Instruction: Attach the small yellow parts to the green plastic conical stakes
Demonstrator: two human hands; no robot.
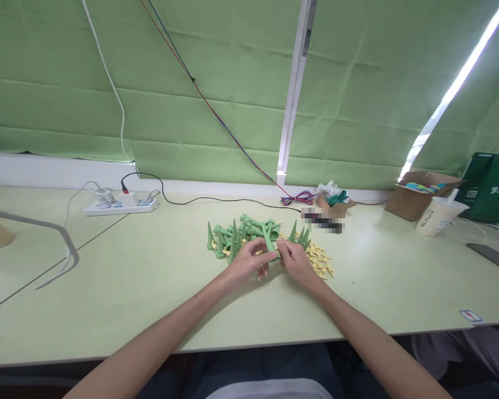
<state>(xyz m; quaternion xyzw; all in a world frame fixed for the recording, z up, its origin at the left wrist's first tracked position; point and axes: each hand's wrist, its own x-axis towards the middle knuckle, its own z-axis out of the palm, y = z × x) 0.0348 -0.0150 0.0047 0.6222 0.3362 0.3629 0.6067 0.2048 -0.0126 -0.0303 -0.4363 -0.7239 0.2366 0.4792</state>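
In the middle of the table, my left hand (252, 259) is closed around a green plastic spike (268, 238), its narrow end slanting up and away from me. My right hand (295, 259) is pinched against the spike's wide lower end. Whatever sits between its fingertips is hidden. Just beyond my hands lies a pile of similar green spikes (255, 224), some on their sides. Several others stand point up, to the left (220, 244) and behind my right hand (293, 231). Small yellow plastic pieces (318, 257) are scattered right of my right hand, with a few among the green spikes.
A power strip (122, 207) with plugs lies at the back left. Behind the pile are bundled wires (298, 198), a blurred dark object (322, 220) and a small open box (336, 206). A cardboard box (418, 197) and a drink cup (441, 215) stand right.
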